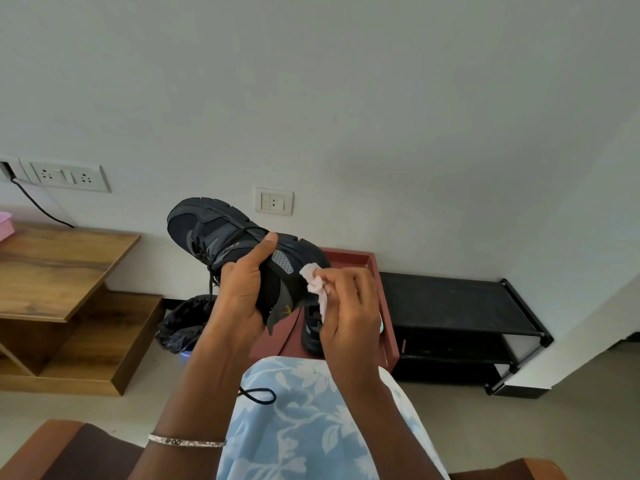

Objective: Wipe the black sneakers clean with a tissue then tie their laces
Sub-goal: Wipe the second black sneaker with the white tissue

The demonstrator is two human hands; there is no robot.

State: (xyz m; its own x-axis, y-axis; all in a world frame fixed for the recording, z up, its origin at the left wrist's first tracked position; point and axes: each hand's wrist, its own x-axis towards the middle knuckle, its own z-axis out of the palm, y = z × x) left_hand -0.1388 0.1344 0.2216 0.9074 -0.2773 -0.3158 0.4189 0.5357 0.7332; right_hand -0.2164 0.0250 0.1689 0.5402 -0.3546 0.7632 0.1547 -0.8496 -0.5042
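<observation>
A seated person holds one black sneaker (207, 226) up at the middle of the view, toe tipped toward 11 o'clock and lugged sole turned away toward the wall, and wipes it with a tissue (313, 278). The left grip (242, 292) clasps the shoe around its midfoot, with the thumb laid across the upper and the fingers out of sight behind it. The right grip (349, 306), at 4 o'clock of the shoe, pinches the crumpled tissue and presses it against the rear side panel. The second sneaker (310, 332) sits at 6 o'clock of the raised one, on a red tray (349, 258), and is mostly hidden behind the hands. The laces (211, 271) hang untied, and a dark loop shows on the flowered lap below. With its thick tread and padded upper, the shoe looks fairly light, stiff underfoot and soft at the collar. The midfoot, where sole meets upper, therefore seems the steadiest place to hold it, while a hold at the toe or heel would likely let it pivot. The tissue appears thin and liable to shred on the tread, so it calls for light strokes. A lined bin (183, 320) stands at 7 o'clock of the shoe and a black rack (450, 299) at 4 o'clock.
</observation>
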